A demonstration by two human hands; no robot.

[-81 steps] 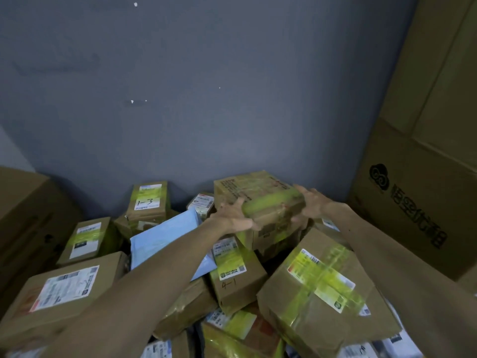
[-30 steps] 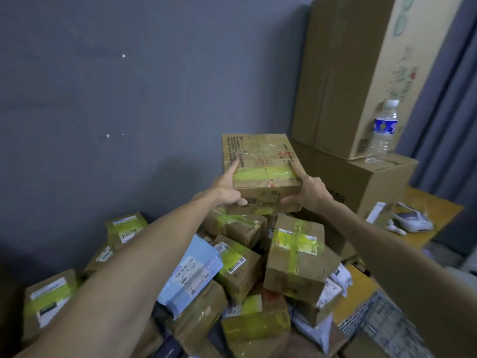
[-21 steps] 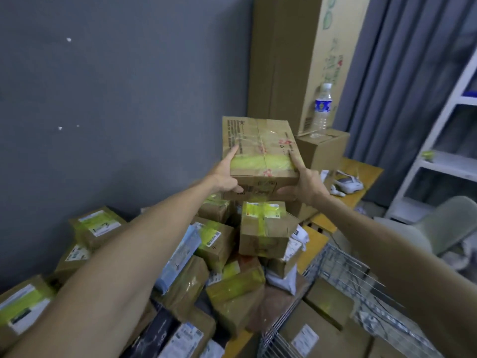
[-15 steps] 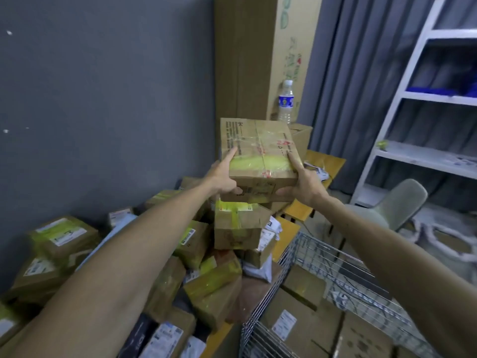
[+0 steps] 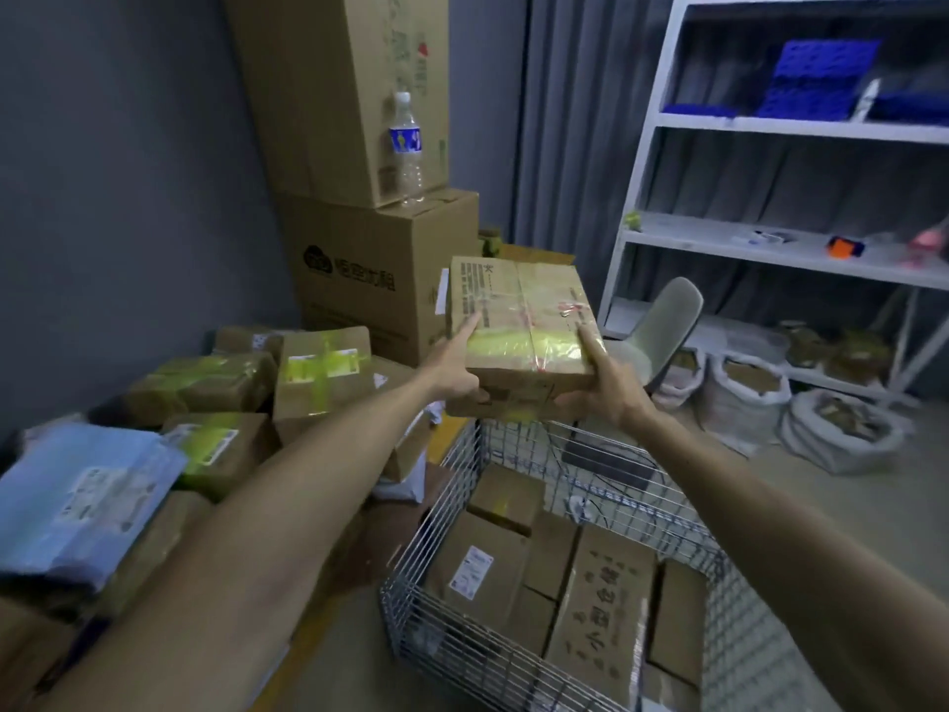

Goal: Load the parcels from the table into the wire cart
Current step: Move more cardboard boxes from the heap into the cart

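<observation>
Left hand (image 5: 454,375), right hand (image 5: 603,393) moved parcel (image 5: 518,321) over wire cart (image 5: 441,644).

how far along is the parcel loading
Done: several boxes lie in the wire cart. In hand: the left hand and right hand hold a taped box above its far end. Left: a big pile of parcels beside the cart.

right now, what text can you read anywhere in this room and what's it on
"悟空优租", last characters unsure: large carton, beside a round logo.
Chinese characters on the brown carton in the wire cart: too blurred.
Print on the held parcel, shipping labels, water bottle label: too small or blurred.
</observation>
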